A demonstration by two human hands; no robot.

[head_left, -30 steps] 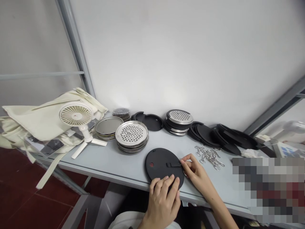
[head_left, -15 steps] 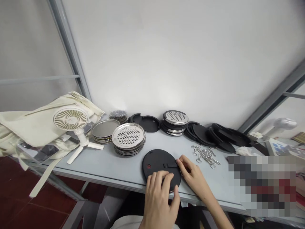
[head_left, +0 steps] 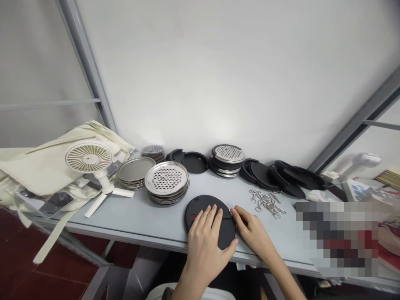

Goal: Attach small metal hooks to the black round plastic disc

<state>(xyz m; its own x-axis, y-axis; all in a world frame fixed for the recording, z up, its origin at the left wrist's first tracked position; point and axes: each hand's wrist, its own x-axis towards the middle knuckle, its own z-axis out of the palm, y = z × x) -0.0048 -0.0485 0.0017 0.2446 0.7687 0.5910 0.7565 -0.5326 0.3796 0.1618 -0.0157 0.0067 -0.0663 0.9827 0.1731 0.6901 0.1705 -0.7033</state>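
A round black plastic disc (head_left: 228, 236) lies on the table near its front edge, with a red mark at its left side. My left hand (head_left: 206, 239) rests flat on top of it, fingers stretched and slightly apart, covering its middle. At the disc's right edge, my right hand (head_left: 250, 229) pinches a small shiny metal hook (head_left: 230, 212), mostly hidden by the fingertips. To the right of that hand is a loose pile of metal wire hooks (head_left: 267, 203). Behind the disc stands a stack of round metal grater plates (head_left: 167, 179).
Plain metal discs (head_left: 136, 170) are stacked at the left beside a white fan (head_left: 89, 158) and a cream bag (head_left: 46, 166). Along the wall sit black round holders (head_left: 195, 162), a stack of assembled graters (head_left: 228, 154) and more black parts (head_left: 265, 175). A pixelated patch covers the right.
My left hand has flattened and moved up over the disc, covering the slot at its middle. My right hand stays at the edge, where a shiny metal bit now shows.
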